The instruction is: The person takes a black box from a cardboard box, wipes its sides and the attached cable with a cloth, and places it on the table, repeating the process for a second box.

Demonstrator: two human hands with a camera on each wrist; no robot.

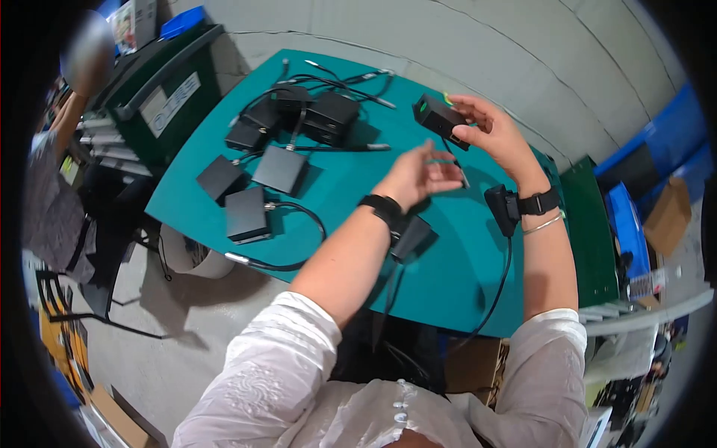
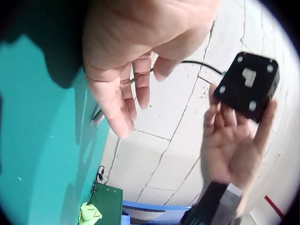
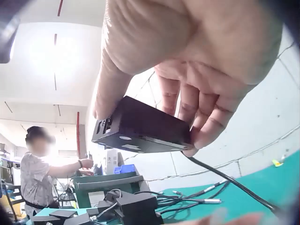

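Above the far right of the green table (image 1: 358,179), my right hand (image 1: 497,134) grips a small black box (image 1: 437,119) between thumb and fingertips. White dots and a pale label show on the box's underside in the left wrist view. From the box runs a thin black cable (image 2: 201,63), passing behind the fingers of my left hand (image 1: 418,175). That hand is nearly straight-fingered, palm turned toward the box and apart from it. Below the left hand, the cable's silver plug (image 2: 97,119) hangs close over the table.
Several similar black boxes (image 1: 281,170) with cables (image 1: 321,216) lie on the table's left half. A dark green bin (image 1: 160,97) stands at the left, and a white bucket (image 1: 190,254) sits on the floor. Another person (image 3: 40,173) is at the left.
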